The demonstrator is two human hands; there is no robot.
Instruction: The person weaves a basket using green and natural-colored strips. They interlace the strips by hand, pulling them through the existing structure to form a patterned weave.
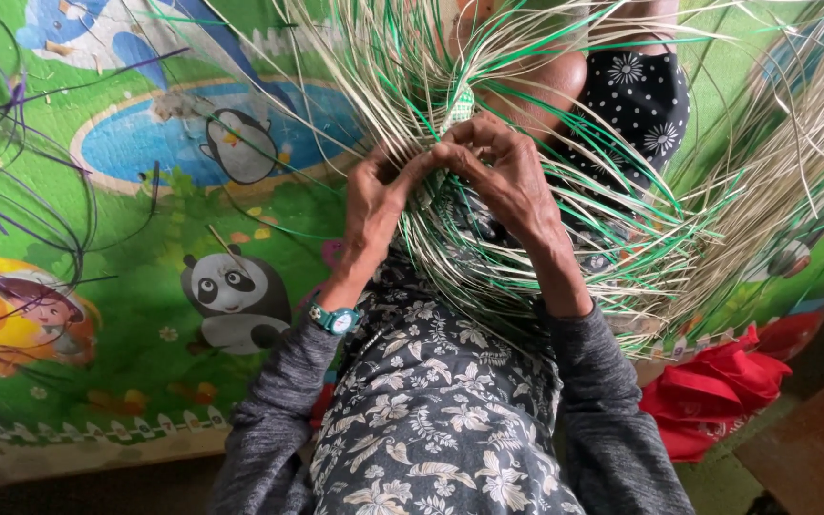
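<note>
Seen from above, a person seated on a cartoon play mat works a mass of thin pale and green strips that fan out in all directions from the lap; the left hand has its fingers curled tight, pinching strips at the centre of the fan, w/ the thumb pressed toward the other hand; the right hand is likewise closed, fingers bent over and gripping strips just beside the left, knuckles of the two hands touching or nearly so; a small woven patch, green and pale, shows just above the fingertips, though how far it extends is hard to tell under the loose strands. A teal wristwatch sits on the left wrist; both forearms wear grey sleeves, and a dark floral-print garment covers the lap btwn them. A dark cloth with white flower dots lies over a knee at top right; loose purple strips curl across the mat at far left, well apart from the hands; a crumpled red cloth lies at lower right, near the mat's edge.
</note>
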